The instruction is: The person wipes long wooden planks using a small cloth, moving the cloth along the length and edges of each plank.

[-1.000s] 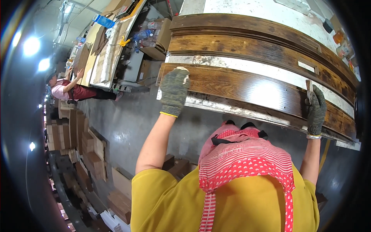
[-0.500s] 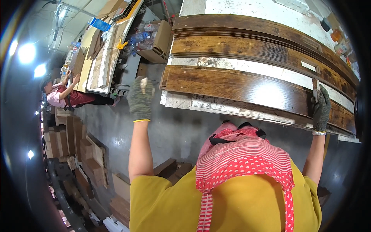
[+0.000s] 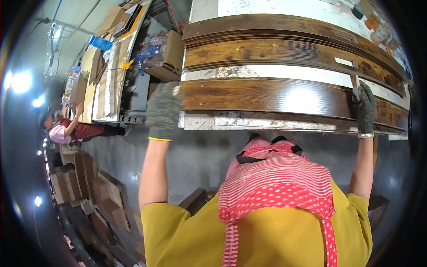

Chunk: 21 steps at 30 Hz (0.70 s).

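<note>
A dark brown wooden board (image 3: pixel 249 95) lies lengthwise along the near side of the work table. At its left end is my left hand (image 3: pixel 163 111), in a grey-green knit glove with a yellow cuff. Its fingers are curled and slightly blurred; what they hold, if anything, is hidden. My right hand (image 3: pixel 365 107), gloved alike, rests over the board near its right end. It is closed around a small brown flat piece (image 3: pixel 354 81), whose upper end sticks out above the fingers. Beyond lies a second brown board (image 3: pixel 267 52) with a rectangular cutout near its right end.
Another brown board (image 3: pixel 249 24) lies farther back on the white table (image 3: pixel 267 6). Bottles (image 3: pixel 380 33) stand at the far right. Left of the table is a cardboard box (image 3: pixel 172 51) beside plastic bottles. A person (image 3: pixel 66 131) works at another bench; stacked boards (image 3: pixel 106 200) stand at lower left.
My left hand has come up and closer to the near board's left end. My right hand stays closed on the small brown piece, a little higher in view. The whole view has shifted slightly.
</note>
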Motion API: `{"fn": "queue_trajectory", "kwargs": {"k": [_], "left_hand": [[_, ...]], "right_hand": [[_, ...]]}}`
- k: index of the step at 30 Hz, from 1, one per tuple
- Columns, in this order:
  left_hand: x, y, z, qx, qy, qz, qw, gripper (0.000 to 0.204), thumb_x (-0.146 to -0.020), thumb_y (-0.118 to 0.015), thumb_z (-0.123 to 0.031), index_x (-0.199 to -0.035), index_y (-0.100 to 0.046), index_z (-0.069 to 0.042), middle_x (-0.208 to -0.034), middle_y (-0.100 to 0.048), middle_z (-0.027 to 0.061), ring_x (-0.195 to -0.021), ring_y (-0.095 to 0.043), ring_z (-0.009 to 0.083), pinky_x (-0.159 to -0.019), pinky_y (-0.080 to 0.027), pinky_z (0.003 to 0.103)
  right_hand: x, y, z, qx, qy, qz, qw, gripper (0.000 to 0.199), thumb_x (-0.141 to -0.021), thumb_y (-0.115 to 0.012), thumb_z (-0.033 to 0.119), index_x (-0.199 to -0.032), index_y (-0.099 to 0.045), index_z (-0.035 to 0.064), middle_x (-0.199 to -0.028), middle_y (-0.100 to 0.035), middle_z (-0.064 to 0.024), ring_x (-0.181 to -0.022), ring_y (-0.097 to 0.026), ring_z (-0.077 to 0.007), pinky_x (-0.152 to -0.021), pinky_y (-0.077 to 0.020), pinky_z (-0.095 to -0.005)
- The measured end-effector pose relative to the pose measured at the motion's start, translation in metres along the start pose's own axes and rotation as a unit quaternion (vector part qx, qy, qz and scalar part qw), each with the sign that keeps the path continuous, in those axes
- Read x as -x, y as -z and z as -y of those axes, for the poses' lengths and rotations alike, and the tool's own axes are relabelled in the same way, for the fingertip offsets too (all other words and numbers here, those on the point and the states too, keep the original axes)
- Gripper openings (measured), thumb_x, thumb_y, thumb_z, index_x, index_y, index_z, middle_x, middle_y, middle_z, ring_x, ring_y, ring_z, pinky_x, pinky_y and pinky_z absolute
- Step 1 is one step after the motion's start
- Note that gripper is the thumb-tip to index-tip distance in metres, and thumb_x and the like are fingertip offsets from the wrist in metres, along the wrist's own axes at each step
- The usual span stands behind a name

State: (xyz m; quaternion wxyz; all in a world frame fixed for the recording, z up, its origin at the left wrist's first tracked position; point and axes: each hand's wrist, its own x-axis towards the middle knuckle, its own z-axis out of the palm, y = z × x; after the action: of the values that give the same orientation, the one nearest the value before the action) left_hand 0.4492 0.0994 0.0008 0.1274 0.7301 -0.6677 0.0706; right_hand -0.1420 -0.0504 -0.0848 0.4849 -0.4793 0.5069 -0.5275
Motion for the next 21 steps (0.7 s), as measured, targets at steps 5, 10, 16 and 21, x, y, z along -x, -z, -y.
{"fn": "queue_trajectory", "kwargs": {"k": [5,10,16,21], "left_hand": [[-0.033,-0.044,-0.043,-0.097,-0.051,0.036,0.993,0.024,-0.094,-0.053,-0.026,-0.111,-0.063,-0.012,-0.112,-0.065,0.0129,-0.095,-0.062,0.0327,-0.086,-0.049,0.040],[-0.045,-0.020,0.059,-0.179,0.076,0.108,0.975,0.030,-0.091,-0.057,-0.034,-0.112,-0.061,-0.013,-0.108,-0.062,0.0172,-0.095,-0.062,0.0359,-0.080,-0.050,0.046],[-0.043,-0.027,-0.047,-0.035,-0.007,-0.010,0.999,0.035,-0.090,-0.062,-0.032,-0.116,-0.060,-0.008,-0.111,-0.061,0.0173,-0.101,-0.059,0.0358,-0.085,-0.048,0.046],[-0.030,-0.054,-0.061,0.110,0.033,-0.060,0.992,0.034,-0.090,-0.062,-0.030,-0.114,-0.061,-0.007,-0.111,-0.061,0.0172,-0.100,-0.059,0.0345,-0.084,-0.049,0.045]], "right_hand": [[0.006,-0.017,0.009,0.025,0.024,-0.021,0.999,0.037,-0.095,-0.058,0.023,-0.126,-0.058,0.0019,-0.109,-0.062,-0.0051,-0.089,-0.060,-0.0113,-0.075,-0.0519,-0.0249],[-0.002,-0.009,0.003,0.002,0.001,-0.031,1.000,0.036,-0.094,-0.060,0.025,-0.124,-0.060,0.0039,-0.107,-0.062,-0.0036,-0.088,-0.059,-0.0109,-0.072,-0.0512,-0.0236],[0.001,-0.009,0.000,-0.002,0.015,-0.038,0.999,0.036,-0.096,-0.056,0.021,-0.126,-0.057,0.0016,-0.113,-0.060,-0.0054,-0.093,-0.059,-0.0118,-0.076,-0.0521,-0.0262],[0.005,-0.009,0.000,0.057,0.064,-0.025,0.996,0.039,-0.097,-0.055,0.024,-0.127,-0.057,0.0003,-0.116,-0.059,-0.0075,-0.096,-0.060,-0.0133,-0.080,-0.0531,-0.0268]]}}
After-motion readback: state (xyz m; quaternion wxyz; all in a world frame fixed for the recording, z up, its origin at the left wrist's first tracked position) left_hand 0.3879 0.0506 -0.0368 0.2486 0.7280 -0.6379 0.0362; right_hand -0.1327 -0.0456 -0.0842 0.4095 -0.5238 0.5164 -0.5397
